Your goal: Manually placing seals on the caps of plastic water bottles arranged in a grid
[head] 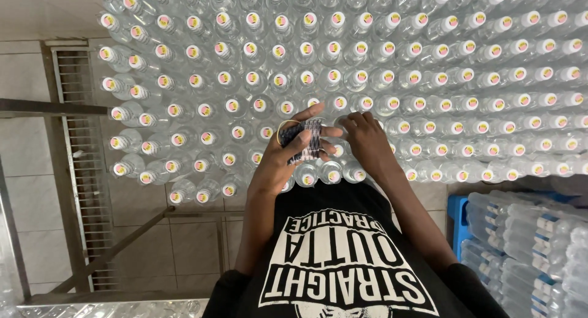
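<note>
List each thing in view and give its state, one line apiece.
Left hand: closed around a stack of dark labels.
Labels: bunched together, held above the bottles.
Right hand: fingers down on a bottle top.
Bottles: upright, capped, clear, packed in rows.
Wrapped bottle packs: stacked at lower right.
Blue crate: standing beside the packs.

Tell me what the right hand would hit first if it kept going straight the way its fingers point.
The right hand points left toward the left hand, so it would probably first meet the dark stack of small sleeves held there, though depth is unclear.
</note>
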